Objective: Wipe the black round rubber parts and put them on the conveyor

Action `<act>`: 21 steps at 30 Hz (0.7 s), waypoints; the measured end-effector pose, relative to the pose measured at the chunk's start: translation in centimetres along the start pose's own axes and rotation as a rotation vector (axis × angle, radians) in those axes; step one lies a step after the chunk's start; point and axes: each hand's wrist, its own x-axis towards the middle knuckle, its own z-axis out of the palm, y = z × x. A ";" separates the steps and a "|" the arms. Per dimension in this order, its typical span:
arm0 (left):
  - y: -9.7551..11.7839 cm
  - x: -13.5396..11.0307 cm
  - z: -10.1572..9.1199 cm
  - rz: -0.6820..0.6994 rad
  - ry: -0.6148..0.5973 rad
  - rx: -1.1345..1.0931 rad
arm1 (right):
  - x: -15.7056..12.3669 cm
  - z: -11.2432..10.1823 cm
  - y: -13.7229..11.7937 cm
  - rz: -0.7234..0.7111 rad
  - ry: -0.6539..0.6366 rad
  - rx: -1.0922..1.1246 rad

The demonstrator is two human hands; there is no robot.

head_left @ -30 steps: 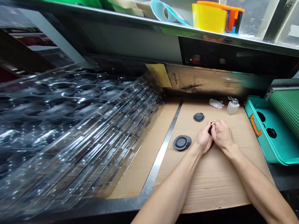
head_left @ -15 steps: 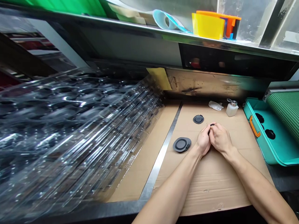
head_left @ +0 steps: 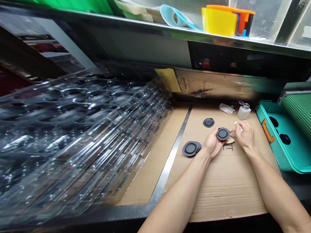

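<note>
My left hand [head_left: 212, 144] is closed on the edge of a dark grey round lid [head_left: 223, 133] and holds it face up above the cardboard. To its right, my right hand [head_left: 246, 136] pinches a small white thing [head_left: 240, 128], perhaps a bit of cloth; its exact kind is unclear. A single round lid [head_left: 208, 122] lies flat just beyond the left hand. Nearer me and further left, a small overlapping stack of the same lids [head_left: 191, 149] rests on the cardboard [head_left: 218, 181]. A tan patch with a pale edge [head_left: 229, 140] shows below the held lid.
Stacked clear plastic trays [head_left: 97, 142] fill the left side. At the back stand a white pump bottle [head_left: 244, 111] and a crumpled white wipe [head_left: 226, 108]. A teal bin [head_left: 289, 158] with black parts sits right, beside a green belt [head_left: 298, 106]. A shelf [head_left: 145, 27] crosses above.
My hands were together around a lid. Now they are apart: the left keeps the lid, turned face up, and the right has moved right with the small white thing showing.
</note>
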 end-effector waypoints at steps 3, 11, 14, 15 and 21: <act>-0.4 0.3 0.7 -0.048 0.031 -0.029 | -0.1 0.1 1.5 0.049 0.020 0.008; 0.2 -0.6 1.2 -0.157 0.026 -0.155 | -0.7 0.7 2.0 0.098 -0.027 0.020; 1.1 -1.1 0.8 -0.152 0.039 -0.210 | -0.8 0.6 1.7 0.085 -0.021 0.033; 1.4 -1.2 0.7 -0.148 0.045 -0.221 | -0.8 0.5 1.5 0.082 -0.014 0.042; 2.0 -1.0 0.4 -0.179 0.087 -0.252 | -0.5 -0.3 0.9 0.106 0.006 0.121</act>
